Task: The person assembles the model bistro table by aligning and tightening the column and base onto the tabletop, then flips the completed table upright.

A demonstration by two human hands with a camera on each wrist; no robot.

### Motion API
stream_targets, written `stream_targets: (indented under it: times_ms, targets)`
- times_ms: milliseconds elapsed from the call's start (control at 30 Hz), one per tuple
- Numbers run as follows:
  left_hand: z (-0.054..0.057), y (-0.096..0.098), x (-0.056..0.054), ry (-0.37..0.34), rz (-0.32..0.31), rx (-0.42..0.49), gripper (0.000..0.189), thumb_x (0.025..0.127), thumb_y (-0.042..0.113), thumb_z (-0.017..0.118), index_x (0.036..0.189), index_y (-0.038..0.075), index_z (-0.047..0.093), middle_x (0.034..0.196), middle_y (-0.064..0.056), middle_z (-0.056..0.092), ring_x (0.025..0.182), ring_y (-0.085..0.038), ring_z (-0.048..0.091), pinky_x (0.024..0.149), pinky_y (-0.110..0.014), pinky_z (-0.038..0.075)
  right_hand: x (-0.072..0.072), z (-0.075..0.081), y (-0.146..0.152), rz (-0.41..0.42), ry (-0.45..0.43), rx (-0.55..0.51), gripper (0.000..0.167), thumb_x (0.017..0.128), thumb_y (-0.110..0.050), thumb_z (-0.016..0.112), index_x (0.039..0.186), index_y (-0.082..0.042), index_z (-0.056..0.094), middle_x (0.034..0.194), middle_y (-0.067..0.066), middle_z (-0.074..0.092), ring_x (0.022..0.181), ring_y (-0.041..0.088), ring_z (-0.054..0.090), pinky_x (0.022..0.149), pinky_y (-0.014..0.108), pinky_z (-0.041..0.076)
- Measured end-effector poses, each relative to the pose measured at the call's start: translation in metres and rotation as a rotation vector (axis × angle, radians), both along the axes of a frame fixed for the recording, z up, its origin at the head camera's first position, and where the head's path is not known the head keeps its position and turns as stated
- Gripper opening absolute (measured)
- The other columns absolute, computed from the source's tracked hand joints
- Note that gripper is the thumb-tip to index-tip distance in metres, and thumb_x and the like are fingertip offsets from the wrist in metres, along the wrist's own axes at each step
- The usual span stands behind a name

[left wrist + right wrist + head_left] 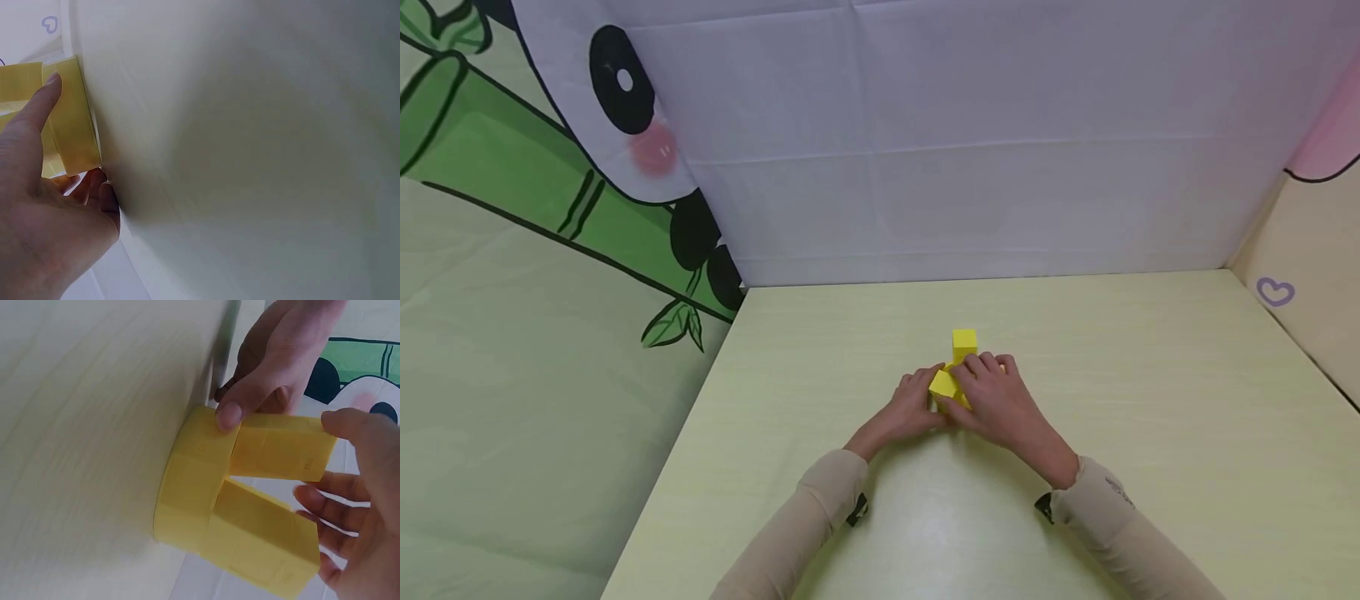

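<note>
On the table stands a yellow block structure (943, 386). Its low base (187, 487) rests on the tabletop, and two yellow blocks rise from it: one upright block (281, 449) beside the left hand, another yellow block (265, 537) apart from it at the top. My left hand (913, 406) holds the base from the left, thumb pressed on its near side and fingers curled round behind. From the right, my right hand (1002, 402) pinches the upper end of the first block, thumb at its top corner, fingers behind. In the head view my right hand hides part of the structure.
The pale wooden table (760, 500) extends round both hands. Behind it hangs a white cloth (962, 150) with a printed cartoon face. A green printed cloth (550, 375) lies along the left edge, a beige panel (1315, 275) along the right.
</note>
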State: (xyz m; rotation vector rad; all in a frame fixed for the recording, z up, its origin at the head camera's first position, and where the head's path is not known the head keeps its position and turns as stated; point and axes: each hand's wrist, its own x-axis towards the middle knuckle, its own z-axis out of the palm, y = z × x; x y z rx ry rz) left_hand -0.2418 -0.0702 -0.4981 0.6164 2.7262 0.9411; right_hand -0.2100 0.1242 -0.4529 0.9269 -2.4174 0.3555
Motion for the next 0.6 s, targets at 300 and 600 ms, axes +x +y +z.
stream_targets:
  times_ms: [300, 600]
  targets:
    - [-0.0038, 0.0017, -0.0021, 0.041, -0.035, 0.012, 0.085, 0.091, 0.032, 0.078, 0.160, 0.007, 0.035, 0.157, -0.013, 0.044, 0.136, -0.030, 0.040, 0.109, -0.046, 0.034, 0.0033, -0.0007, 0.0002, -0.040, -0.011, 0.004, 0.040, 0.089, -0.035, 0.076, 0.113, -0.003, 0.070, 0.095, 0.011, 0.061, 0.091, 0.033, 0.054, 0.085, 0.056, 0.041]
    - [-0.0019, 0.0016, -0.0014, 0.038, -0.026, 0.025, 0.082, 0.091, 0.033, 0.078, 0.158, 0.008, 0.039, 0.153, -0.014, 0.048, 0.130, -0.034, 0.043, 0.106, -0.048, 0.036, -0.0008, -0.0042, -0.0009, -0.013, -0.019, -0.018, 0.049, 0.088, -0.040, 0.082, 0.120, -0.005, 0.069, 0.102, 0.013, 0.061, 0.096, 0.035, 0.054, 0.085, 0.058, 0.039]
